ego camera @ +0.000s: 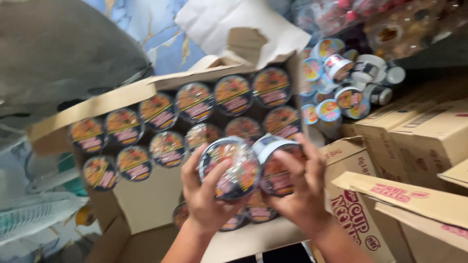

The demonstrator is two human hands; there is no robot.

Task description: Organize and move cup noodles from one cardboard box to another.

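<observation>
- Head view: an open brown cardboard carton (146, 204) fills the middle of the scene, its torn flaps (239, 29) standing up at the far side.
- Rows of round noodle cups with dark printed foil lids (195, 101) stand packed along the far and middle part of the carton; the near left corner shows bare cardboard floor.
- Left hand (204, 197) is near the carton's near edge, its fingers (217, 173) curled up around a plastic-wrapped round noodle cup with a dark lid (230, 168), gripping it with the lid tilted toward the camera.
- Right hand (302, 192) is just beside it, fingers (312, 156) wrapped over a second wrapped noodle cup lying on its side (275, 170); the two held cups touch each other above the packed ones.
- Right of the carton lies a loose heap of smaller cups with blue and white lids (341, 83).
- Closed brown cardboard boxes with red lettering (419, 146) are stacked at the near right.
- The picture is blurred, so finer detail cannot be told.
</observation>
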